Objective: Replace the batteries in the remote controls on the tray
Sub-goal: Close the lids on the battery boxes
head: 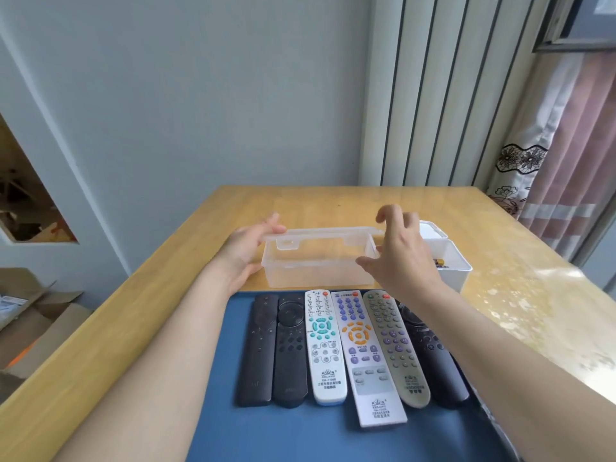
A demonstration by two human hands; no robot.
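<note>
Several remote controls lie side by side on a blue tray [216,411]: two black ones at the left [258,348], a white one with teal buttons [325,345], a white one with orange buttons [363,355], a grey one [393,345] and a black one [433,358] partly under my right forearm. Beyond the tray stands an empty clear plastic box [316,265] with its lid [320,232] tilted up. My left hand [248,248] grips the box's left end and the lid's edge. My right hand [398,251] hovers at the right end, fingers spread.
A white open box [450,261] holding batteries stands right of the clear box on the wooden table [160,295]. Cardboard boxes lie on the floor at the left. A wall, a radiator and a curtain are behind the table.
</note>
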